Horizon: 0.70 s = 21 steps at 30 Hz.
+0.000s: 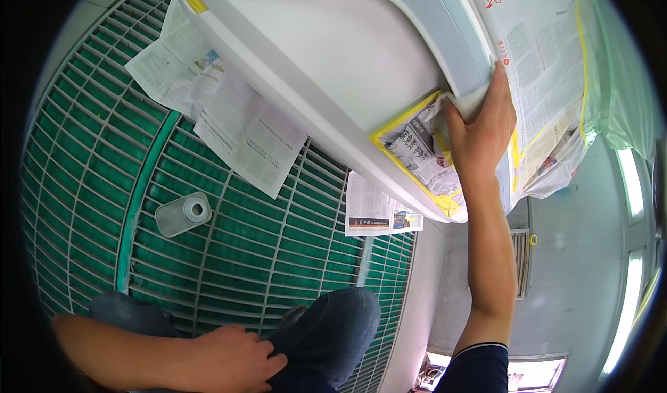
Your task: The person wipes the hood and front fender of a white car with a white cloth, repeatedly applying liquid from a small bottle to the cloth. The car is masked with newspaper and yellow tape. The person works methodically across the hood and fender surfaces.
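A large white, curved vehicle body panel with a blue-grey band fills the upper part of the view. My right hand lies over its curved edge. The fingers stretch up along the band and the thumb is spread apart, pressed near a patch of masking newspaper bordered by yellow tape. I see nothing held in it, though its palm side is hidden. My left hand rests by my knee with loosely bent, separated fingers; its underside is hidden.
Below lies a metal floor grating over green material, with an uncapped, translucent bottle on it. Newspaper sheets hang under the panel. More newspaper and green plastic film cover the right side. Lit tubes line the wall.
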Each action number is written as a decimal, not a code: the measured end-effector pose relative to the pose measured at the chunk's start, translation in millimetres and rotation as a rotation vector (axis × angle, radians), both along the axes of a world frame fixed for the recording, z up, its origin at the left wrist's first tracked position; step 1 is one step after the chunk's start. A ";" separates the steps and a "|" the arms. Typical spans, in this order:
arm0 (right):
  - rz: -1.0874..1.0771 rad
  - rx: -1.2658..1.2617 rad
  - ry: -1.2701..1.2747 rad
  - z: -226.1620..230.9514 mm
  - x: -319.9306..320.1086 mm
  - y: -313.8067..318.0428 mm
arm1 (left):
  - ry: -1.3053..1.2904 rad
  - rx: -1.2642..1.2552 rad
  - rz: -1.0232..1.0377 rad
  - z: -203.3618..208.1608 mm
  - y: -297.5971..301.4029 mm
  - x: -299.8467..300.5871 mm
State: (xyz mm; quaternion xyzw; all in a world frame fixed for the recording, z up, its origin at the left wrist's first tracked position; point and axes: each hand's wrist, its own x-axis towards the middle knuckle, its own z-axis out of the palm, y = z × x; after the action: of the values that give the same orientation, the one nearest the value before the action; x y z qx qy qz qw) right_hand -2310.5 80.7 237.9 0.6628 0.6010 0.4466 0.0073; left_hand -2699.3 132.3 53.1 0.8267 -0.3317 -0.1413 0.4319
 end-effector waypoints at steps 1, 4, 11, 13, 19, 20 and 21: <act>0.031 -0.006 -0.027 1.4 -3.0 10.5 | -0.005 -0.004 0.003 -0.3 -0.2 -0.9; 0.101 -0.008 -0.102 3.8 -18.8 59.5 | 0.001 0.009 0.006 3.8 3.7 -2.6; 0.021 0.021 -0.043 -16.1 -35.4 106.3 | 0.107 0.054 -0.074 -14.1 -3.0 9.0; 0.165 0.074 0.013 -12.7 -32.6 120.4 | 0.228 0.051 -0.077 -10.0 -2.9 15.4; 0.189 0.207 0.130 5.0 -11.5 72.5 | 0.281 0.115 0.126 -7.5 3.7 14.5; 0.164 0.226 0.217 4.8 -1.2 51.5 | 0.264 0.130 0.151 -16.2 -0.2 14.3; 0.143 0.244 0.245 5.0 10.5 23.4 | 0.244 0.136 0.174 -29.0 -3.6 13.3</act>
State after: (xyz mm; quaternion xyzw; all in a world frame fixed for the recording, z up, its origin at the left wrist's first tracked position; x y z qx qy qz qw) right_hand -2300.1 104.1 243.0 0.6639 0.5841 0.4316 -0.1782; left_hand -2685.9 128.7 24.0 0.8564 -0.1938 -0.2248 0.4226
